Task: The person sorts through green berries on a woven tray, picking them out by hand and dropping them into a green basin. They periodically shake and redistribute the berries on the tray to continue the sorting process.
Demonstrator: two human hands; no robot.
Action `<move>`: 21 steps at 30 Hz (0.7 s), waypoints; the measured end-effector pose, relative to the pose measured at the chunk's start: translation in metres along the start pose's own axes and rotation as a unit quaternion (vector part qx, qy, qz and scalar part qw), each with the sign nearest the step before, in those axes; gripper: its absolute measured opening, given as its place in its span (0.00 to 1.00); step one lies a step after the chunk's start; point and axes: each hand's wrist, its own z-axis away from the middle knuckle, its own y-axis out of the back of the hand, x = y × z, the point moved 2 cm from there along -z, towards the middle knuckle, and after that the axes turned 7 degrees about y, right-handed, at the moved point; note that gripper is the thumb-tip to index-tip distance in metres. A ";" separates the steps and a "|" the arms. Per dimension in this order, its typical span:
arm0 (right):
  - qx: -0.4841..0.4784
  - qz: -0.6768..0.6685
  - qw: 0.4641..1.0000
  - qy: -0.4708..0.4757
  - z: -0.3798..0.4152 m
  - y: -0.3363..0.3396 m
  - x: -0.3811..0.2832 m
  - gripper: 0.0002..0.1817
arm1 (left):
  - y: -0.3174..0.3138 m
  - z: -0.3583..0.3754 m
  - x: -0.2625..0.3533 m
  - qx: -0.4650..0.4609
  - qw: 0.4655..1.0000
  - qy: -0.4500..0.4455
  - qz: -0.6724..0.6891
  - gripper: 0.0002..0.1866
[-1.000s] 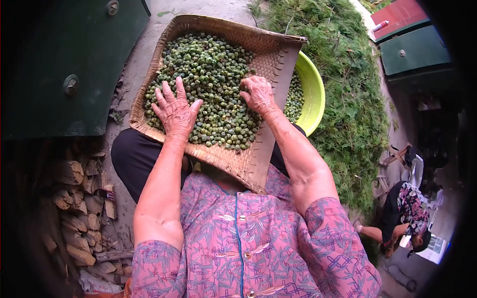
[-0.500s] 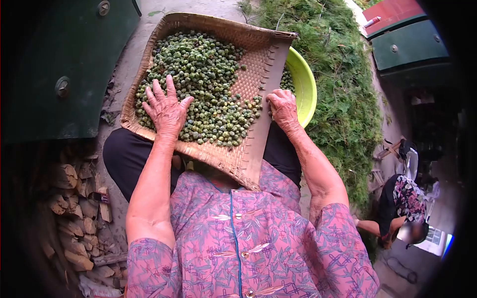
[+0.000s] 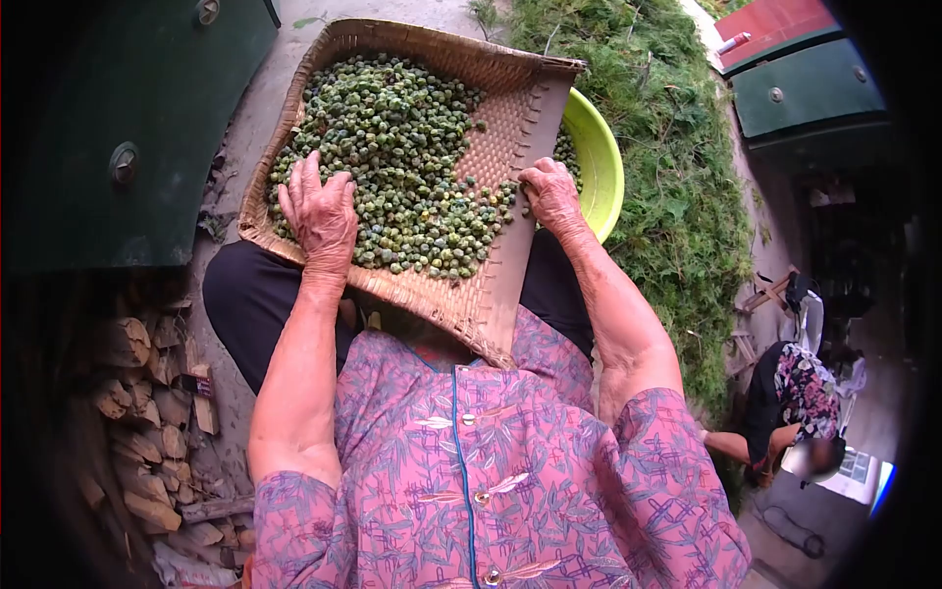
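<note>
A woven tray (image 3: 510,128) lies tilted across my lap, with a heap of small round green fruits (image 3: 392,128) spread over its left and middle. My left hand (image 3: 321,218) rests on the fruits near the tray's lower left, its fingers bent and slightly apart. At the tray's flat right edge is my right hand (image 3: 551,194), its fingers curled together beside a few fruits; whatever they hold is too small to make out. Partly under that edge sits a yellow-green basin (image 3: 601,167) with more green fruits inside.
Cut leafy branches (image 3: 677,196) cover the ground right of the basin. Stacked firewood (image 3: 147,422) is at the lower left, below a dark green cabinet (image 3: 128,128). Another person (image 3: 800,393) bends down at the far right.
My left hand's fingers have gone from spread out to bent. My right hand has shifted slightly up and left along the tray's edge.
</note>
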 end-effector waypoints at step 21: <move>-0.050 0.017 0.996 0.070 -0.011 -0.017 -0.045 0.08 | 0.002 0.026 0.007 -0.023 1.000 0.006 -0.004 0.15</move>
